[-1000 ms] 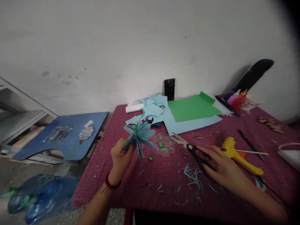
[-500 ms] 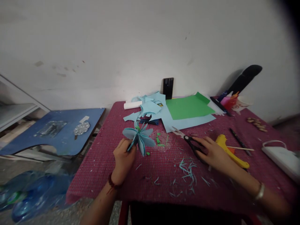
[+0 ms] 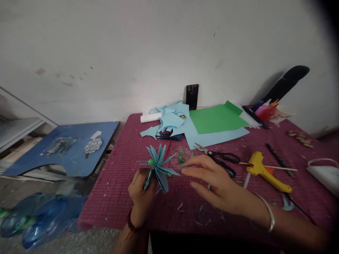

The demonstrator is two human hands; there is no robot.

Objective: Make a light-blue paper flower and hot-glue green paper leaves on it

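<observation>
My left hand [image 3: 143, 190] is closed round the base of a blue paper flower [image 3: 160, 165] with a green centre, held above the red checked cloth. Its stem is hidden by the fingers. To the right of the petals, my right hand [image 3: 215, 181] hovers with its fingers apart and nothing in them. Black-handled scissors [image 3: 215, 155] lie just beyond that hand, blades toward the back left. A clear round piece with green scraps [image 3: 181, 158] lies between the flower and the scissors.
Blue and green paper sheets [image 3: 219, 120] lie along the back, beside blue paper offcuts [image 3: 169, 121] and a phone [image 3: 192, 97] against the wall. A yellow glue gun [image 3: 267, 173] rests on a thin stick at right. Large blue bottles [image 3: 45, 218] stand on the floor at left.
My right hand has let go of the scissors and moved left toward the flower. The flower has tilted and come slightly nearer in my left hand.
</observation>
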